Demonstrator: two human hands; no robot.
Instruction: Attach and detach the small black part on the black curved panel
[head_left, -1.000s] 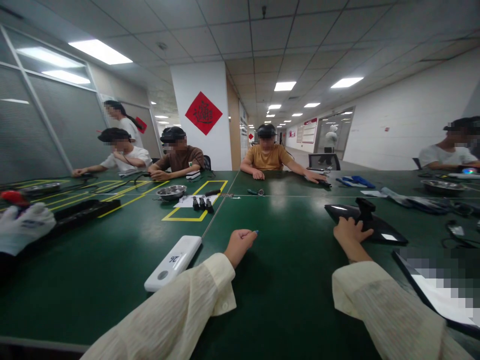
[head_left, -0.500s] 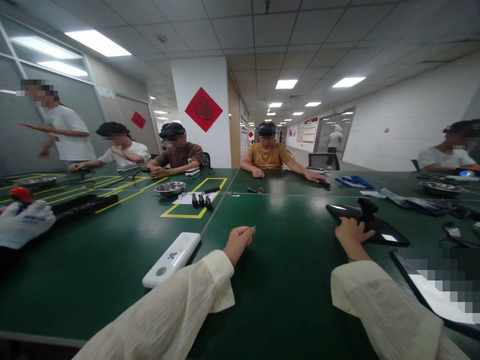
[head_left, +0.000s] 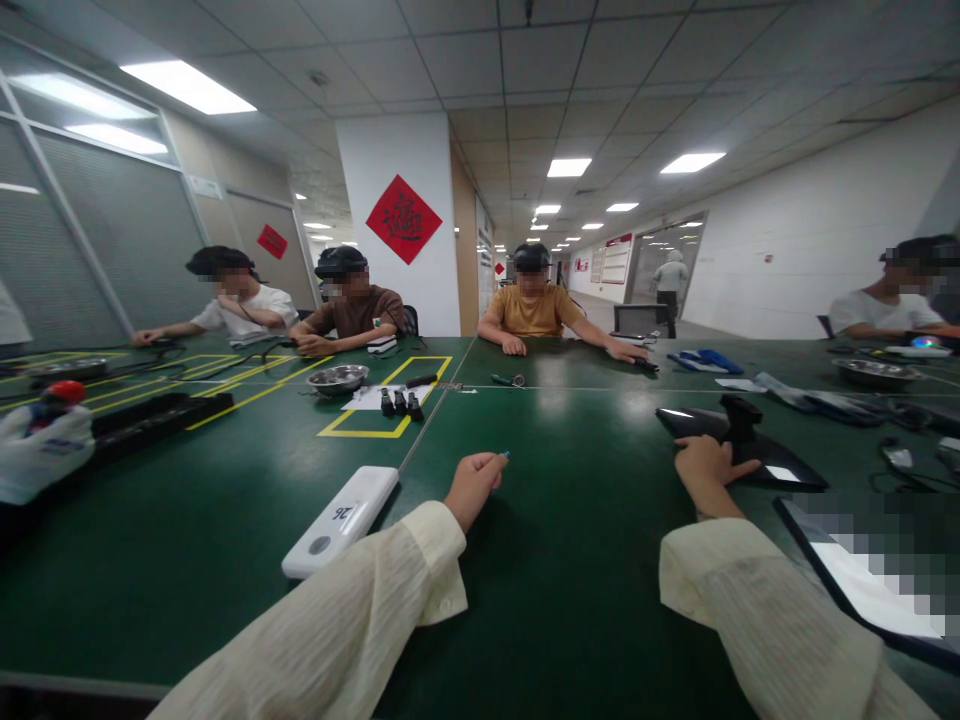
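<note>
My left hand (head_left: 474, 488) is above the green table, left of the middle, with fingers and thumb closed in a pinch. Out of it pokes the small blue tip (head_left: 506, 456) of something whose kind I cannot make out. My right hand (head_left: 707, 470) lies on the left part of a flat black panel (head_left: 799, 472), thumb and fingers apart. A black block-like stand (head_left: 741, 418) rises from the panel's far side. Beside my left forearm lies a white oblong device (head_left: 345, 520) marked 26.
A dark-framed screen (head_left: 825, 560) lies near my right sleeve. Farther off are a metal bowl (head_left: 337, 379), several small black parts (head_left: 401, 403) on white paper, and a pair of pliers-like tools (head_left: 508, 380). A white glove (head_left: 49, 450) shows at left. Several people sit around the table.
My right hand and the black panel have shifted slightly right together. My left hand keeps its pinch. The person walking at far left has mostly left the view.
</note>
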